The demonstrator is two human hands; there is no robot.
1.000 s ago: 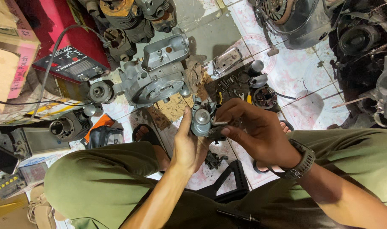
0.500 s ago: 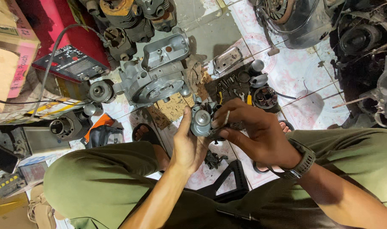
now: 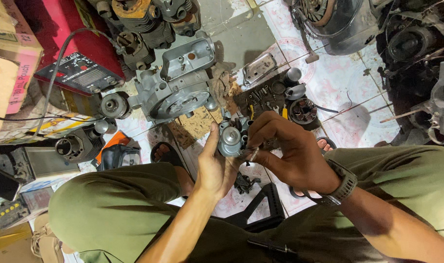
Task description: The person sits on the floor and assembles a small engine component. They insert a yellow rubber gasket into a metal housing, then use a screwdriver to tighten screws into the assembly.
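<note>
A seated person holds a small grey metal carburettor-like part point(image 3: 230, 142) over a tiled workshop floor.

The left hand point(image 3: 213, 168) cups the part from below; the right hand point(image 3: 289, 151) pinches a small fitting at its side. It looks partly dismantled, with loose dark pieces point(image 3: 270, 95) lying on the floor. An open grey cast-metal engine casing point(image 3: 175, 92) sits beyond; its hollow holds only built-in fittings, as far as shows.

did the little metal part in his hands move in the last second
No. The small metal part, held by the left hand and right hand, stays just below the grey engine casing, same spot as before.
</note>
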